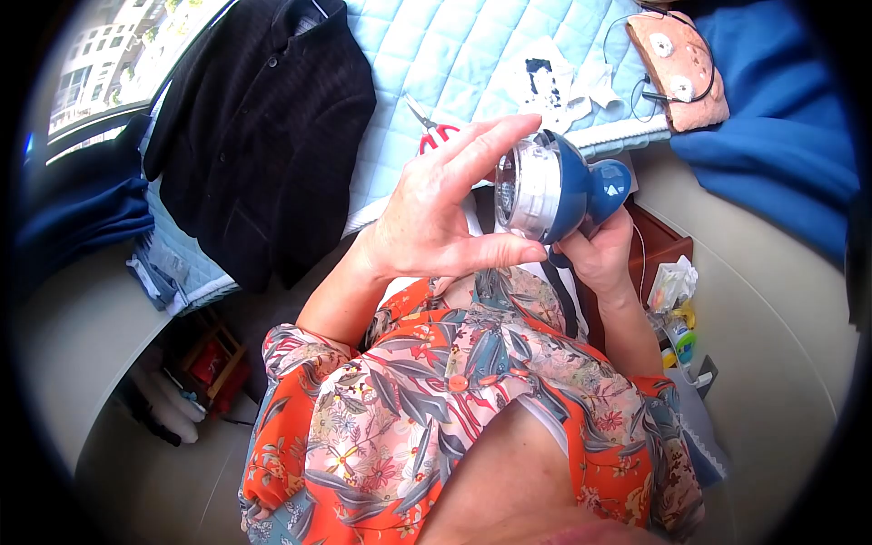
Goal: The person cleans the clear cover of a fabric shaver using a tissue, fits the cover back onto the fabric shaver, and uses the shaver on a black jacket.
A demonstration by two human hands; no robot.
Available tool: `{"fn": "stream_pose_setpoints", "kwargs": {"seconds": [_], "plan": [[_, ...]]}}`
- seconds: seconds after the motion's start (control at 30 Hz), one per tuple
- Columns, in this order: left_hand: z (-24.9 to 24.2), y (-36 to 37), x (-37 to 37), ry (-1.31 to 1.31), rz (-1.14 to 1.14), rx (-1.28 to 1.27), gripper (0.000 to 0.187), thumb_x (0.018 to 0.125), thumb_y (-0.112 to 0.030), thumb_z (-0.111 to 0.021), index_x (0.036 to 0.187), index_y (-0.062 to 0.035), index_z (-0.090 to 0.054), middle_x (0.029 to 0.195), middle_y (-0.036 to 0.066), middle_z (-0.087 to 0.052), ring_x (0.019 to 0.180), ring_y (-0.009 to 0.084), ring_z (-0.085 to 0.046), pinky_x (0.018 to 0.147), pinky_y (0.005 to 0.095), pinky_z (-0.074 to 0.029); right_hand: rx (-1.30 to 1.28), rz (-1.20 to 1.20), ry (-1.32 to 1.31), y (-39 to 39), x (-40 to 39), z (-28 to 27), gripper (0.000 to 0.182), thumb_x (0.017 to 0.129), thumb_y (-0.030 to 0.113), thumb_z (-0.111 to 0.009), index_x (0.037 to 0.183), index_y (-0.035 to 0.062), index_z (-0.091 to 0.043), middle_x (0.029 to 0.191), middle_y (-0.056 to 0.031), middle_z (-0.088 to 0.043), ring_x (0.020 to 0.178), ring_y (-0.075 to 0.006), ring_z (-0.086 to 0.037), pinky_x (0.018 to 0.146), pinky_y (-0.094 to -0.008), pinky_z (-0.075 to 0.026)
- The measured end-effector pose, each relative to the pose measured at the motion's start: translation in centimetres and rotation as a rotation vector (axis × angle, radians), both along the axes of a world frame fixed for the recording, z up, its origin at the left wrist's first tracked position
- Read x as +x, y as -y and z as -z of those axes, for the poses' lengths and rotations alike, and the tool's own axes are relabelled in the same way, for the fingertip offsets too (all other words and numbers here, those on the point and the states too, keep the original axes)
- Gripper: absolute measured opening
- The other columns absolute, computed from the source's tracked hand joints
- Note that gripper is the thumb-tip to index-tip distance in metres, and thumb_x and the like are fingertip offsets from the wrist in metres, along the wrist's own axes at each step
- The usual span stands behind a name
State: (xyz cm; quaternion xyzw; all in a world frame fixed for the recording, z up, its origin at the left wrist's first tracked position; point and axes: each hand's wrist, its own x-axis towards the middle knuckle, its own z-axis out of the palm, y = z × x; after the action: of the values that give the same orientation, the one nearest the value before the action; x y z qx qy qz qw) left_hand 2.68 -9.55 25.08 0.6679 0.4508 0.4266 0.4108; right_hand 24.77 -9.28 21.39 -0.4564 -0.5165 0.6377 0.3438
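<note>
A blue fabric shaver with a clear ring and a round metal head is held up in front of my chest, its head turned to the left. My right hand grips its blue handle from below. My left hand spans the clear ring, fingertips at the upper edge and thumb at the lower. Beyond it, on the light blue quilt, lies a black coat. Red-handled scissors rest behind my left hand. A white tissue with dark lint on it lies farther back.
A pinkish cushion with a black cable lies at the quilt's right corner, beside blue fabric. A window is at upper left. Bottles and packets stand low on the right. A wooden rack is below left.
</note>
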Motion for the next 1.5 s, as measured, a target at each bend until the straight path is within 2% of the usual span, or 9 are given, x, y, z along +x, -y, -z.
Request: {"fn": "stream_pose_setpoints", "kwargs": {"seconds": [0.47,0.57,0.73,1.03,1.13,1.27,1.37,1.4,1.5], "plan": [[0.2,-0.3,-0.2,0.100,0.046,-0.046,0.086,0.063,-0.035,-0.082,0.130,0.0020,-0.044,0.121,0.019,-0.054,0.106,0.0289,-0.057,0.084,0.0338,-0.048,-0.114,0.034,-0.037,0.0,-0.5,-0.7,0.027,0.072,0.001,-0.064,0.097,0.0027,-0.056,0.067,0.0062,-0.054,0.057,-0.0005,-0.042,0.054,-0.0175,-0.037],[0.6,-0.3,-0.5,0.138,0.071,-0.093,0.088,0.062,-0.036,-0.083,0.131,0.0026,-0.044,0.121,0.020,-0.054,0.106,0.0278,-0.057,0.085,0.0345,-0.049,0.044,-0.054,0.091,-0.3,0.4,0.4,0.028,0.070,0.001,-0.065,0.097,0.0030,-0.056,0.063,0.0062,-0.053,0.054,-0.0007,-0.041,0.052,-0.0178,-0.036],[0.1,-0.6,-0.8,0.073,0.098,-0.099,0.092,0.060,-0.035,-0.085,0.131,0.0044,-0.043,0.119,0.020,-0.055,0.107,0.0262,-0.058,0.090,0.0366,-0.049,0.128,-0.012,0.041,-0.1,0.1,1.3,0.027,0.069,0.001,-0.065,0.095,0.0033,-0.056,0.058,0.0064,-0.049,0.050,-0.0008,-0.038,0.049,-0.0178,-0.034],[0.4,-0.4,-0.7,0.129,0.069,-0.253,0.092,0.063,-0.047,-0.081,0.129,0.0057,-0.045,0.099,0.016,-0.063,0.095,0.0229,-0.063,0.087,0.0348,-0.049,0.216,-0.074,0.128,-0.5,0.4,0.8,0.025,0.068,0.000,-0.065,0.090,0.0046,-0.056,0.055,0.0057,-0.045,0.049,-0.0012,-0.037,0.049,-0.0182,-0.034],[-0.1,-0.3,-0.5,0.165,0.060,-0.359,0.088,0.070,-0.054,-0.073,0.128,0.0059,-0.045,0.093,0.014,-0.063,0.089,0.0186,-0.063,0.082,0.0308,-0.050,0.260,-0.067,0.114,-0.6,0.3,1.1,0.023,0.068,0.000,-0.065,0.089,0.0045,-0.056,0.054,0.0058,-0.044,0.049,-0.0019,-0.037,0.048,-0.0193,-0.035],[-1.3,-0.8,-0.9,0.104,0.074,-0.590,0.080,0.082,-0.057,-0.058,0.131,0.0054,-0.044,0.089,0.010,-0.062,0.086,0.0124,-0.058,0.077,0.0256,-0.046,0.173,-0.152,0.193,-0.7,0.8,0.1,0.024,0.070,-0.001,-0.063,0.094,0.0022,-0.057,0.064,0.0043,-0.053,0.056,-0.0029,-0.044,0.054,-0.0205,-0.041],[0.3,-0.6,-1.1,0.276,0.141,-0.493,0.081,0.084,-0.055,-0.059,0.136,0.0036,-0.038,0.099,0.011,-0.061,0.091,0.0137,-0.058,0.076,0.0263,-0.047,-0.046,-0.054,0.045,-0.5,0.0,-0.6,0.029,0.074,-0.001,-0.063,0.102,-0.0005,-0.056,0.078,0.0013,-0.060,0.067,-0.0038,-0.052,0.063,-0.0211,-0.045],[0.8,-0.4,-0.8,0.492,0.198,-0.508,0.083,0.079,-0.039,-0.072,0.139,0.0013,-0.031,0.111,0.013,-0.057,0.093,0.0158,-0.060,0.074,0.0267,-0.050,-0.086,-0.051,-0.027,-0.5,0.2,-0.5,0.034,0.077,0.000,-0.063,0.110,-0.0017,-0.052,0.089,-0.0021,-0.063,0.077,-0.0054,-0.056,0.070,-0.0214,-0.046],[0.5,-0.9,-0.8,0.382,0.220,-0.377,0.094,0.067,-0.020,-0.083,0.141,-0.0002,-0.029,0.118,0.014,-0.054,0.093,0.0173,-0.061,0.073,0.0276,-0.054,-0.138,-0.038,-0.103,-1.0,-0.3,-0.9,0.032,0.080,0.001,-0.063,0.110,-0.0006,-0.052,0.086,-0.0013,-0.062,0.072,-0.0048,-0.055,0.064,-0.0206,-0.046]]}}
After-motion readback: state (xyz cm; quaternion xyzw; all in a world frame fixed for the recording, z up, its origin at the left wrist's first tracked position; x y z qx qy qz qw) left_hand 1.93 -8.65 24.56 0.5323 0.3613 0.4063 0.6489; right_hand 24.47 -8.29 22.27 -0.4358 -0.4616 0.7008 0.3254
